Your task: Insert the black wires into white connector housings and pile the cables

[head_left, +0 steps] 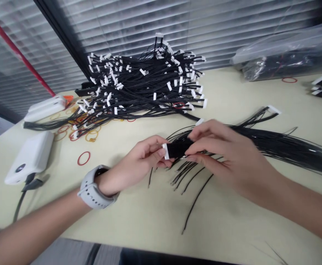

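Black wire bundle (pixel 179 149) held above the worktop (pixel 161 217): left hand (pixel 136 162) pinches it at the white connector (pixel 165 151), right hand (pixel 221 154) grips just beside. Loose wire ends (pixel 185 176) hang below. Step: handling the bundle; next move needs that pinch kept.

Left hand (pixel 137 163) pinching, fingers (pixel 157 150) curled; right hand (pixel 224 156) just beside, fingers (pixel 205 144) extended; left forearm (pixel 36 221) angled inward.
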`<state>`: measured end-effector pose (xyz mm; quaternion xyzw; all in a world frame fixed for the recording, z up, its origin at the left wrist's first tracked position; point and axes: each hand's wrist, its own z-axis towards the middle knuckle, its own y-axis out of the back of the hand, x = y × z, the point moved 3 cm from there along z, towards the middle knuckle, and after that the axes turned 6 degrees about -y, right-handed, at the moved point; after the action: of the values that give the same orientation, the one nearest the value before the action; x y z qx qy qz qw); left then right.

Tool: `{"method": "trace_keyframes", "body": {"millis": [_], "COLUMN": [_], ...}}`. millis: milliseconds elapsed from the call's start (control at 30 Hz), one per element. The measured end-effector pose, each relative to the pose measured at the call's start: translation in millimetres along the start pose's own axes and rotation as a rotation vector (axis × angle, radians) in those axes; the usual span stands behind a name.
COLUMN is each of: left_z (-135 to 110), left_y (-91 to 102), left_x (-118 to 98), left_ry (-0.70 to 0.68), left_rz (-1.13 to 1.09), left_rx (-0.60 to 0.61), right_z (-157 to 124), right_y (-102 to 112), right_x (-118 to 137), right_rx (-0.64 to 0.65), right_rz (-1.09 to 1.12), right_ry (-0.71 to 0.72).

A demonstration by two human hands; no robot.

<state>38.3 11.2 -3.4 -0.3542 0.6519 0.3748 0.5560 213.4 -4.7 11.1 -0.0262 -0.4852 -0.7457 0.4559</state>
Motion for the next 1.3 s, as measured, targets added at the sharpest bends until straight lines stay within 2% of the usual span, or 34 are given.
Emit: {"method": "trace_keyframes", "body": {"millis": [67,100,133,200,300,533,633,967,1300], "left_z": [0.2,0.2,0.2,-0.2,-1.1,-2.6,-2.6,-3.2,-3.5], "left_y": [-1.2,-1.9,-2.6,-3.8,-4.4,-3.1,-3.0,-3.1,-2.9], "left_x": [-0.3,-0.6,-1.0,-1.7,-2.0,-1.0,-0.7,-1.1,-1.5], "left_ry": [-0.018,-0.030,-0.043,-0.070,-0.102,-0.117,-0.107,-0.073,-0.069], "left_rz": [0.003,0.011,0.023,0.048,0.080,0.093,0.079,0.073,0.068], "left_rx": [0.002,0.008,0.015,0.027,0.041,0.050,0.052,0.062,0.085], "right_z": [-2.7,-3.8,-4.3,-4.0,-2.6,-2.0,-1.7,-0.6,-2.0], "right_y": [6.2,6.5,4.9,-2.6,-13.5,-14.1,-13.5,-12.9,-12.7], "right_x": [7.9,10.9,12.6,11.8,4.3,-4.6,-5.4,-6.2,-7.0], "right_rx": [-0.167,-0.194,-0.185,-0.089,0.026,0.083,0.124,0.101,0.157], "right_rz": [-0.024,-0.031,-0.038,-0.040,-0.019,0.096,0.125,0.153,0.156], "right_ry": [0.040,0.063,0.076,0.064,-0.019,-0.274,-0.335,-0.341,-0.303]}}
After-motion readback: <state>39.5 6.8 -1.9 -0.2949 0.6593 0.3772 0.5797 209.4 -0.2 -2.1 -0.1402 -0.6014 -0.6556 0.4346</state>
